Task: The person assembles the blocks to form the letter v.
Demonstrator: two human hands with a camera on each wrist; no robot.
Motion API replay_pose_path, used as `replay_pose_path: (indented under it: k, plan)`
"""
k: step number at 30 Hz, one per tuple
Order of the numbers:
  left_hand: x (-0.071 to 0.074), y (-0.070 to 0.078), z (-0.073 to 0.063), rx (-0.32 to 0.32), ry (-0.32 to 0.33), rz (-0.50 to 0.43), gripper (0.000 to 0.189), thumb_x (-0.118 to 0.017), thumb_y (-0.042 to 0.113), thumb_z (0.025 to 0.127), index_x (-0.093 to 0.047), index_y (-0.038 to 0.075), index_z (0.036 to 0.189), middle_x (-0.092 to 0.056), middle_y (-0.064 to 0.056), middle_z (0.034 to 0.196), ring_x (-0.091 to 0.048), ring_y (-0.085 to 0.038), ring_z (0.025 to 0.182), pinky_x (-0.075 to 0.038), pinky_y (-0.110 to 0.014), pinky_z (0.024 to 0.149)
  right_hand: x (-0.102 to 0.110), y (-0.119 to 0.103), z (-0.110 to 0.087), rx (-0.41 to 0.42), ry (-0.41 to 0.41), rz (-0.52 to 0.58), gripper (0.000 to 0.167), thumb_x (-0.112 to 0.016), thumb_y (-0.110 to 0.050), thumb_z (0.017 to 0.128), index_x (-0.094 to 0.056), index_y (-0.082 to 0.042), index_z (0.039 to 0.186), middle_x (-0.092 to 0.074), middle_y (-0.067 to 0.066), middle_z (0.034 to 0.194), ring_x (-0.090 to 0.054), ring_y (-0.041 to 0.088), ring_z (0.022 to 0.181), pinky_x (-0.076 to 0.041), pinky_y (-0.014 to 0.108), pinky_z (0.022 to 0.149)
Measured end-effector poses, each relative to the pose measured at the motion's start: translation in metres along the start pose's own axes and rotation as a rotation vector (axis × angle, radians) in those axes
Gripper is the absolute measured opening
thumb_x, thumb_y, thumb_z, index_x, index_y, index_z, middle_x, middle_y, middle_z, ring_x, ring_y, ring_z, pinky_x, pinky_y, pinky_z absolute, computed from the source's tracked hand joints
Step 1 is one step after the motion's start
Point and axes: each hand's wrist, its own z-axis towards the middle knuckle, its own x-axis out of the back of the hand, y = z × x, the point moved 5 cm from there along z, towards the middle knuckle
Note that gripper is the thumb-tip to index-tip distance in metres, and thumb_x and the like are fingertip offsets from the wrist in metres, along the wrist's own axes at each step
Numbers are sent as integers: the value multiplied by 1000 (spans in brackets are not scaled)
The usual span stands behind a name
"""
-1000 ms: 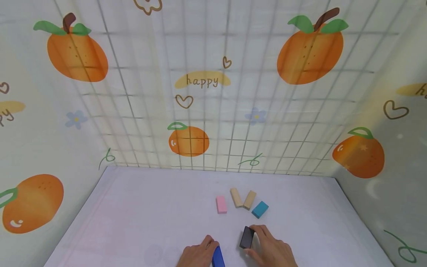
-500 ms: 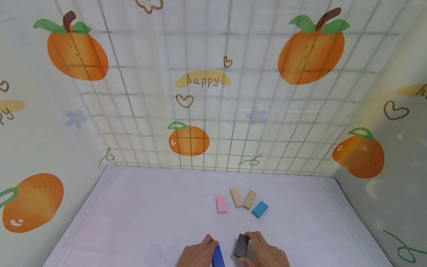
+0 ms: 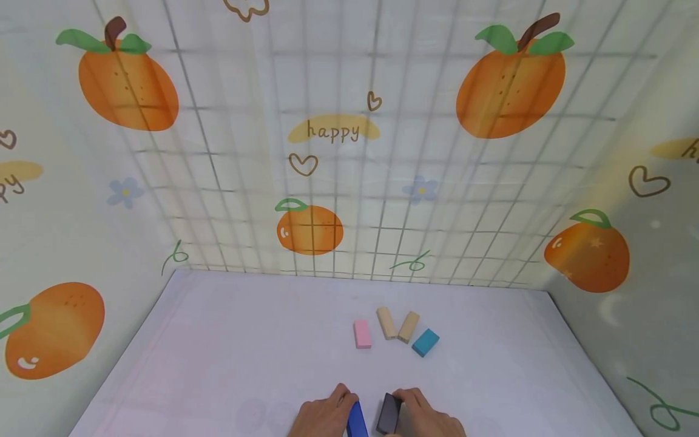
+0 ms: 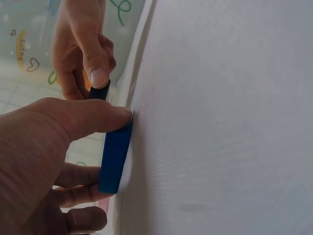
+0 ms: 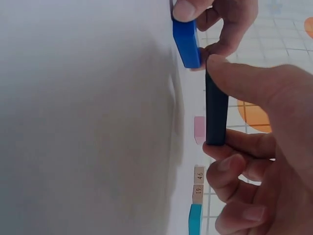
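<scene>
Near the front edge of the head view, my left hand (image 3: 321, 416) grips a blue block (image 3: 357, 420) between thumb and fingers. In the left wrist view the thumb presses one end of this blue block (image 4: 115, 159), fingers at the other. My right hand (image 3: 428, 417) pinches a dark grey or black block (image 3: 389, 414) just right of the blue one, with a narrow gap between the two. The right wrist view shows the dark block (image 5: 216, 107) held by its ends between thumb and fingers, seemingly slightly off the white table.
Farther back on the white table (image 3: 246, 340) lie a pink block (image 3: 362, 335), two plain wooden blocks (image 3: 386, 323) in a V and a teal block (image 3: 426, 343). Printed numbers show on the wooden blocks' ends (image 5: 199, 175). A fruit-patterned curtain (image 3: 338, 170) encloses the back and sides.
My right hand has brought the dark block leftward and nearer to me, closing in on the blue block. The left hand and the blue block have stayed in place.
</scene>
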Motion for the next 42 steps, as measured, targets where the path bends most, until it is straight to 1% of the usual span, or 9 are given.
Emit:
replay_pose_path:
  k: [2,6,14,19,29,33,38,42]
  plan:
    - [0,0,-1,-9,12,-8,79,-68,76,75,-60,18,127,-49,6,105,-40,-2,55,-35,-22,45,-1,0,0,28,-11,2,82,-77,-63,77,-49,-9,131,-48,6,119,-39,12,49,-30,29,44]
    - [-1,-1,-1,-20,32,-25,78,-67,77,76,-60,17,126,-49,7,105,-39,-1,54,-34,-22,44,-2,-2,-1,77,-1,-1,89,-82,-61,69,-47,-8,131,-47,4,118,-37,9,48,-30,28,43]
    - [-2,-2,-1,-39,35,-44,78,-68,75,76,-60,16,126,-50,7,105,-39,0,55,-33,-19,44,-9,-4,-1,53,-20,-12,92,-81,-69,68,-49,-10,130,-48,4,116,-40,11,48,-31,29,43]
    - [-3,-2,-1,-47,43,-44,76,-66,75,78,-61,16,125,-50,6,104,-38,0,54,-33,-19,43,-11,-6,-2,64,-12,-20,92,-78,-73,68,-50,-10,129,-49,3,114,-41,9,47,-32,28,43]
    - [-3,-2,0,-44,62,-47,73,-67,74,78,-62,17,123,-50,7,104,-38,1,54,-32,-19,43,-15,-9,-1,21,-8,-38,86,-74,-76,71,-54,-12,126,-50,1,111,-42,11,49,-34,29,45]
    - [-3,-2,0,-40,60,-43,74,-66,75,78,-62,17,123,-50,7,104,-38,1,54,-33,-20,44,-15,-9,-1,25,-10,-46,87,-73,-77,71,-53,-12,126,-50,1,112,-42,10,49,-33,29,44]
    - [-2,-2,-1,-33,57,-39,76,-63,78,78,-61,18,124,-50,7,104,-38,0,55,-33,-21,44,-14,-7,-2,40,-4,-44,89,-75,-76,70,-52,-12,127,-49,2,112,-43,10,51,-36,29,45]
    - [-1,-2,-1,-41,66,-32,76,-64,77,78,-61,17,124,-50,7,104,-38,0,55,-33,-20,44,-16,-4,-2,46,10,-64,90,-74,-78,69,-53,-12,126,-49,1,109,-43,9,52,-38,29,46]
